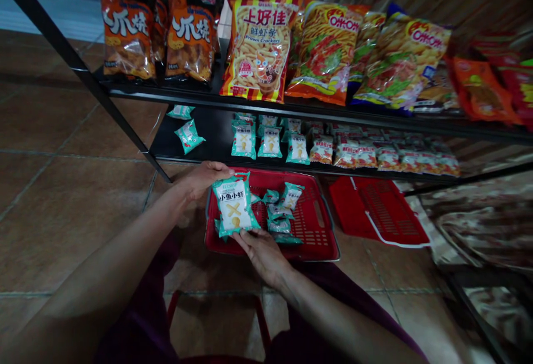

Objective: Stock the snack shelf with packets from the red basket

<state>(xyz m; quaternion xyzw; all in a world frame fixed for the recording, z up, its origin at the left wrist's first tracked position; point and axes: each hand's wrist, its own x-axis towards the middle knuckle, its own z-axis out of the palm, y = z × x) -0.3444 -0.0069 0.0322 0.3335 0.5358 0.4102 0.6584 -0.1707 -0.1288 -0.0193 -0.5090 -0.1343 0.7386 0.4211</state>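
Observation:
A small teal and white snack packet (234, 207) is held between my two hands, its printed front facing up. My left hand (208, 179) pinches its upper left corner. Under its lower edge, the fingers of my right hand (263, 253) grip the packet from below. Directly behind and beneath it is a red plastic basket (314, 214), where several more teal packets (290, 196) lie in a loose pile. Part of the basket's left side is hidden by the held packet.
On the lower black shelf (216, 130) stand rows of teal packets (244, 139) and red-white packets (347, 153); two teal packets lie loose at left. Larger snack bags (258, 47) line the upper shelf. Another red basket (378, 208) with a white handle sits right. A slanted black post (104, 94) bounds the left.

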